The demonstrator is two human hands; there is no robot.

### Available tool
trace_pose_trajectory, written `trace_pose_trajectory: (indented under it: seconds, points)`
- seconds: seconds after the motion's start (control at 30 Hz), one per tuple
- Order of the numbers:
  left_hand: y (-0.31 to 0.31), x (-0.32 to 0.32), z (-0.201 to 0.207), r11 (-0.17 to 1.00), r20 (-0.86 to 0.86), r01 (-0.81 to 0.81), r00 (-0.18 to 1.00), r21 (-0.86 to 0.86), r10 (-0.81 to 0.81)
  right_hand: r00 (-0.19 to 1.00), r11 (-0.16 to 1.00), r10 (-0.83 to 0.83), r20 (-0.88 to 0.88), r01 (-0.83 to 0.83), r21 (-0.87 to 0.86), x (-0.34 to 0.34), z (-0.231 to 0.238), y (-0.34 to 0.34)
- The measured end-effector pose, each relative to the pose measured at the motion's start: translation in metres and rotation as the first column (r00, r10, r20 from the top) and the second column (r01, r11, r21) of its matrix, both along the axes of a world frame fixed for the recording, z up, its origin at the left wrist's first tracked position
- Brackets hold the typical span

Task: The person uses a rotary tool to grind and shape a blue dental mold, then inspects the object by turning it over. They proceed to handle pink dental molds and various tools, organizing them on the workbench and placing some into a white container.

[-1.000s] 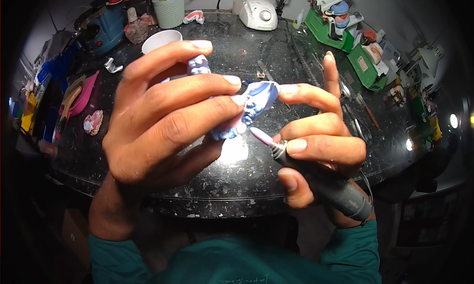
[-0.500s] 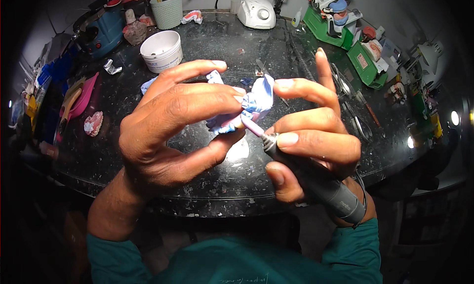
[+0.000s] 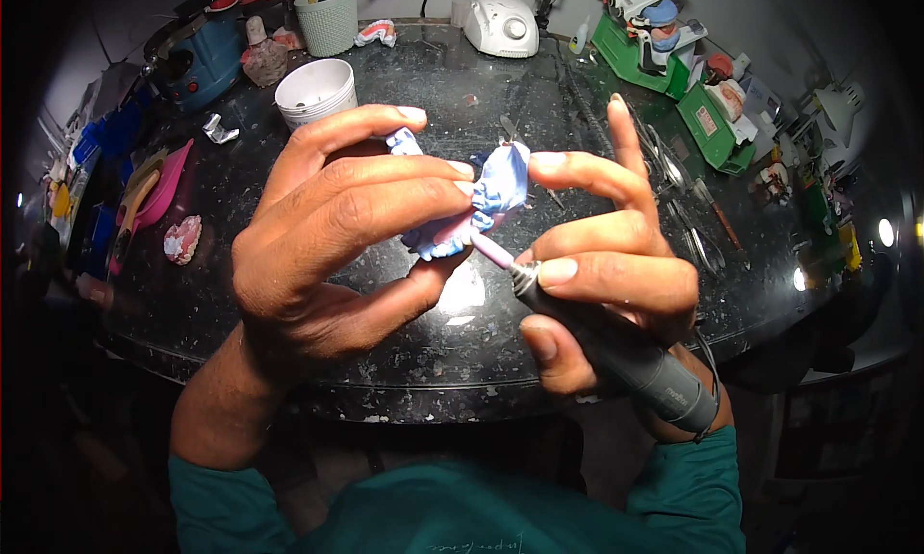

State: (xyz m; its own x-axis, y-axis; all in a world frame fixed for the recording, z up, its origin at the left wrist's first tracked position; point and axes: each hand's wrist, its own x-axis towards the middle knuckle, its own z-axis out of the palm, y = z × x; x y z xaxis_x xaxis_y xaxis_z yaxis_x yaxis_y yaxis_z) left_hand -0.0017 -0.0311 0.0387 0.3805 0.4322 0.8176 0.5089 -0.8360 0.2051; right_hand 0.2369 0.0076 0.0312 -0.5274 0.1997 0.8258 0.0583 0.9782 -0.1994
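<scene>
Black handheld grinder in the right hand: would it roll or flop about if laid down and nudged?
Laid on the table, the grinder would probably roll, since its barrel looks round. The cord near its back end might check that. It is likely stiff, not floppy: the barrel looks thick and straight in the right hand.

Black bench top (image 3: 423, 82) is speckled all over with pale bits, ngl. Back left there's a chunky blue machine (image 3: 188, 73), and right of it a pale woven pot (image 3: 329, 26) with stuff sticking out. White tub (image 3: 332, 102) sits in front of that pot. Closer in on the left: a pink dustpan-looking thing (image 3: 168, 193) with a tan-handled tool (image 3: 142, 187) right up against it, a scrunched silver bit (image 3: 219, 129), and a pink-and-white lump (image 3: 183, 239). Right side is two green trays (image 3: 616, 51) with dental models (image 3: 661, 15) on them, then some skinny metal tools (image 3: 671, 166) lying nearby. Tiny bottle (image 3: 578, 42) near the back too.
</scene>
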Motion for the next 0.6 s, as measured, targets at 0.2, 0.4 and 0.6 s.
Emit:
trace_pose_trajectory:
  seconds: [0.2, 0.4, 0.6]
  points:
    - [0.0, 0.002, -0.009, 0.958, 0.143, 0.17, 0.98, -0.231, -0.139, 0.997, 0.997, -0.016, -0.08, 0.01, -0.08, 0.004, -0.004, 0.01]
    - [-0.001, 0.009, -0.024, 0.88, 0.375, 0.283, 0.918, -0.381, -0.133, 0.999, 1.0, -0.006, 0.041, 0.006, -0.006, -0.009, 0.002, 0.004]
    - [-0.009, 0.011, -0.025, 0.701, 0.619, 0.467, 0.784, -0.539, -0.045, 0.996, 0.994, -0.084, 0.03, 0.081, 0.07, 0.001, 0.001, 0.003]
